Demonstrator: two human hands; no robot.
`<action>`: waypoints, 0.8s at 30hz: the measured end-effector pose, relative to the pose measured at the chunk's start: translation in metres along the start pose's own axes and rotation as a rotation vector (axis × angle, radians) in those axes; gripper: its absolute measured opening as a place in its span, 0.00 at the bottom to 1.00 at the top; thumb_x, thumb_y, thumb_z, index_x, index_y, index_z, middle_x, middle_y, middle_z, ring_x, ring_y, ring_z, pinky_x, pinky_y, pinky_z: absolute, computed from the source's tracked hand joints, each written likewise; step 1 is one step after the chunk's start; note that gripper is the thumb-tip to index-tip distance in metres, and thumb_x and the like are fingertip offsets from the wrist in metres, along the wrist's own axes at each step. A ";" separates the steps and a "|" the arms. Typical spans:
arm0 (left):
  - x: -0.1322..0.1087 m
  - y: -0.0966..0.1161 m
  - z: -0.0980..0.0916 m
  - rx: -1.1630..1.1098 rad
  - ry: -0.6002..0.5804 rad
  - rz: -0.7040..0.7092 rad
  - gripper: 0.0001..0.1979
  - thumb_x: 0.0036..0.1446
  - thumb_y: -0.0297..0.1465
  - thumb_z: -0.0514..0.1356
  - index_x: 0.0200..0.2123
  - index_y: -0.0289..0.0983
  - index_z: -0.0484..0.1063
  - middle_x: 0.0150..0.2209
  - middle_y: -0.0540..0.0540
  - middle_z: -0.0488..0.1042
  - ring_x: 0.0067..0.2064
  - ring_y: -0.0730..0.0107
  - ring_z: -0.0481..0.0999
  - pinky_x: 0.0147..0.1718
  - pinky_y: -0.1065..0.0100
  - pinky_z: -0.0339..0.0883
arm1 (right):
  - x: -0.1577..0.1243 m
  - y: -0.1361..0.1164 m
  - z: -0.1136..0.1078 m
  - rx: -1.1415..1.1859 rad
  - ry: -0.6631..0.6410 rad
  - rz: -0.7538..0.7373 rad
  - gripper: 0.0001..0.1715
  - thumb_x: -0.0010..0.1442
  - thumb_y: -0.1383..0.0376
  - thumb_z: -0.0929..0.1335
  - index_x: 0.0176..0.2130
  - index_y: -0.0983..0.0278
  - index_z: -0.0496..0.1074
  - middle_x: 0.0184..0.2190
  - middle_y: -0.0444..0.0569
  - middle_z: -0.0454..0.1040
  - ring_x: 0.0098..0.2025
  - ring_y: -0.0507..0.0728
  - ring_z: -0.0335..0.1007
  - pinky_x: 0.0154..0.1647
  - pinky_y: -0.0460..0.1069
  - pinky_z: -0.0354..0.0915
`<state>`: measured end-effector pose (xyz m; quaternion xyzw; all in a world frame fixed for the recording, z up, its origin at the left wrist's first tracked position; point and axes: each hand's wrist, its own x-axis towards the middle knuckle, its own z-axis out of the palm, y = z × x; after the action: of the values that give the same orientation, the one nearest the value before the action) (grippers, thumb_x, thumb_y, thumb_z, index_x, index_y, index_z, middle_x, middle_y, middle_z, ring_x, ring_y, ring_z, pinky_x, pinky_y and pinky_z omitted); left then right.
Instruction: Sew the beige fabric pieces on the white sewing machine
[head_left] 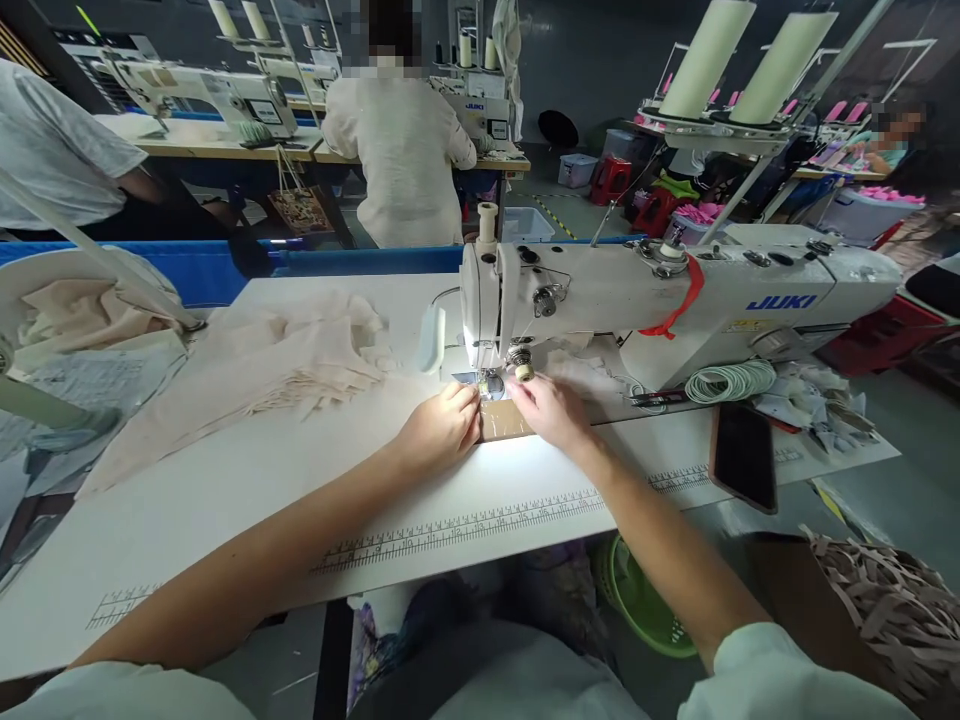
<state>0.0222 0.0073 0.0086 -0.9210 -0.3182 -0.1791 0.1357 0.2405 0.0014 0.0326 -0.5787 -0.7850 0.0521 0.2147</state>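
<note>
"What could go wrong?"

"Left hand (442, 425) and right hand (556, 412) crowd the sewing machine (600, 290) foot (493, 383) at eight and four o'clock; running it now could prick a finger."

"Their grip?"

"Fingers look drawn together; on what, I can't tell."

"Writing?"

"JUKI, at two o'clock; a printed ruler (491, 524) at six."

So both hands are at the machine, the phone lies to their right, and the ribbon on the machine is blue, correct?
Not quite: the ribbon is red, as the head view shows. The left hand and right hand are at the machine, with the phone to their right.
</note>
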 end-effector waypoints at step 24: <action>0.004 -0.013 0.005 -0.082 0.015 -0.042 0.17 0.69 0.28 0.49 0.45 0.35 0.78 0.48 0.38 0.81 0.46 0.56 0.78 0.43 0.60 0.77 | 0.007 -0.004 -0.005 -0.075 0.034 0.150 0.18 0.74 0.56 0.65 0.37 0.60 0.79 0.32 0.50 0.83 0.33 0.55 0.73 0.31 0.49 0.48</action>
<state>0.0180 0.0215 0.0071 -0.9175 -0.3291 -0.2016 0.0964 0.2375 0.0061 0.0405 -0.6444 -0.7370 0.0288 0.2018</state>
